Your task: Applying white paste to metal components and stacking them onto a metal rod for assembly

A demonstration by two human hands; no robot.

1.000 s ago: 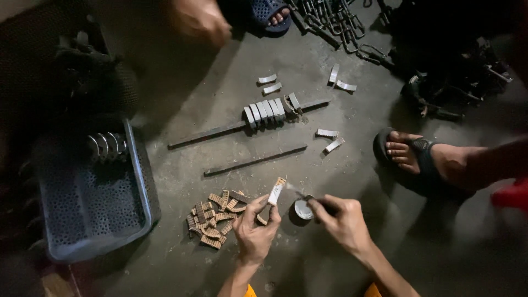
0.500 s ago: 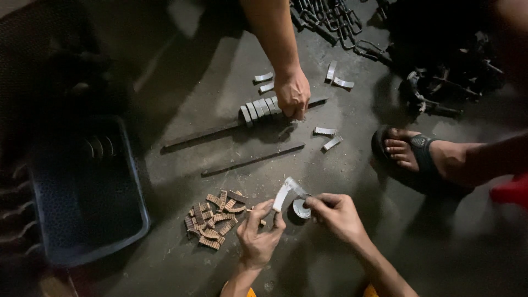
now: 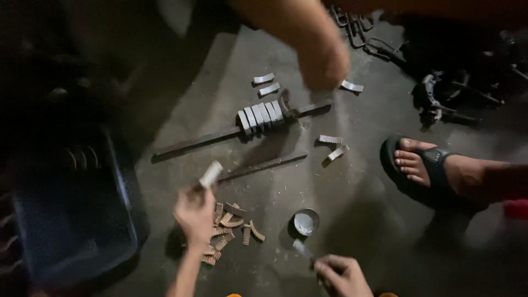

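While the two hands are now working apart, the left hand point(image 3: 193, 212) is pinching a pale curved pad point(image 3: 210, 174) above the brown pile point(image 3: 231, 225); the right hand point(image 3: 341, 275), right of the pile, is gripping a small brush point(image 3: 303, 250) beside the round tin point(image 3: 306, 222) on the floor.

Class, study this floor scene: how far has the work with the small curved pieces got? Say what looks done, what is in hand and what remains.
Done: a row of pale curved pieces sits threaded on the long rod. In hand: the left hand holds one pale piece; the right hand holds a small tool beside the round tin. Left: a brown pile and loose pale pieces lie unthreaded.
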